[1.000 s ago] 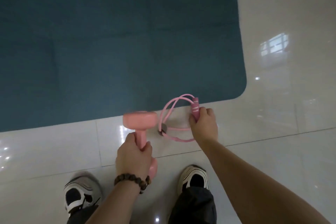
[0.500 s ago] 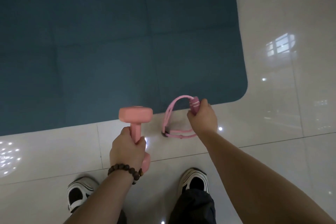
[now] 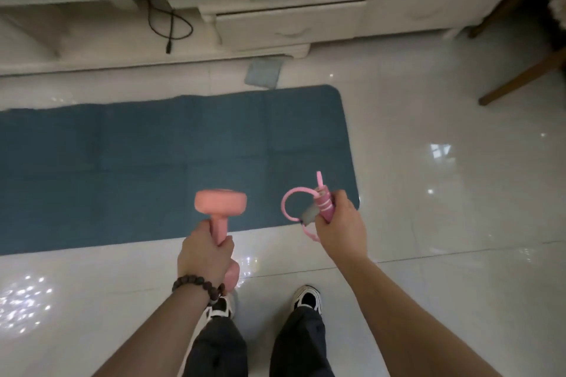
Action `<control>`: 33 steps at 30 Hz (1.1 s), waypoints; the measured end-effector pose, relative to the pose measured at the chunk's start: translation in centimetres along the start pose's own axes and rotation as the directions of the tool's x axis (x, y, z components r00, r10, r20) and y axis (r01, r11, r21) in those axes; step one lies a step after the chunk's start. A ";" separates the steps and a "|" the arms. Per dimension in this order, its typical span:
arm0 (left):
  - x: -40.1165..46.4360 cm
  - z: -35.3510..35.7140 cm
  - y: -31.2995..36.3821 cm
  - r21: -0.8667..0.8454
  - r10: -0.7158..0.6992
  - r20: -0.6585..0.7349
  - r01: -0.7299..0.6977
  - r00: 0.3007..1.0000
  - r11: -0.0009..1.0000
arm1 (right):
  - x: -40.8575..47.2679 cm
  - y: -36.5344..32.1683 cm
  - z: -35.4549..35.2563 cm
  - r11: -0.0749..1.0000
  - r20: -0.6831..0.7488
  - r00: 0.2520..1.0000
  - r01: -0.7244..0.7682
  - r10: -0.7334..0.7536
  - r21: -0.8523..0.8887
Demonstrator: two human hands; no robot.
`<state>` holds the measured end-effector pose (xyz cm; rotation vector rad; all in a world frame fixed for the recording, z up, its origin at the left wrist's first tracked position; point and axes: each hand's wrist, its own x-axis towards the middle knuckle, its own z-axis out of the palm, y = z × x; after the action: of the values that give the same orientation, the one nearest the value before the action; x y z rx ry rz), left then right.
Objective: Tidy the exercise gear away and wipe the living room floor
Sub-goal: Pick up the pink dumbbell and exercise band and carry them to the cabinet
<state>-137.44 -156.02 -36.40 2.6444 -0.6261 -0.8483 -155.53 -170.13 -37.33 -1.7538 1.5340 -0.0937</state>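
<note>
The left hand point(image 3: 204, 257) is gripping a pink dumbbell point(image 3: 221, 203) by its handle, upright. The right hand point(image 3: 340, 225) is clutching a pink jump rope point(image 3: 309, 203), coiled, above the blue mat point(image 3: 147, 168) edge.

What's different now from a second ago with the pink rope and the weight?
The right hand has lifted the pink jump rope clear off the floor; earlier its loops lay on the tiles. The view has risen, so a white cabinet now shows. The left hand still grips the pink dumbbell; the blue mat stayed put.
</note>
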 end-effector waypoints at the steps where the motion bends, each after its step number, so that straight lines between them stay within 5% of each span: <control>1: -1.2 -2.2 1.3 -0.015 0.020 -0.008 -0.020 1.000 1.000 | -1.5 -1.7 -2.1 1.000 -0.004 1.000 0.016 -0.016 0.000; 8: -7.5 -13.8 7.7 -0.058 0.175 -0.016 -0.175 0.985 0.983 | -10.0 -9.5 -11.8 0.996 -0.163 0.984 0.062 -0.071 -0.061; 17: -8.5 -20.0 12.4 -0.011 0.356 0.083 -0.357 0.931 0.934 | -16.1 -12.9 -18.2 0.992 -0.300 0.949 -0.114 0.094 -0.050; 26: -8.4 -16.4 21.3 -0.006 0.436 0.121 -0.439 0.892 0.899 | -13.4 -9.2 -25.1 0.988 -0.424 0.896 -0.155 0.135 -0.013; 33: -8.7 -6.3 33.0 -0.051 0.397 0.137 -0.394 0.908 0.918 | -4.2 -1.4 -33.9 0.988 -0.351 0.936 -0.084 0.035 -0.126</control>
<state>-150.30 -179.37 -14.18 2.3238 -1.1355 -0.9153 -173.38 -183.48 -11.43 -1.8709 1.8857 -0.2861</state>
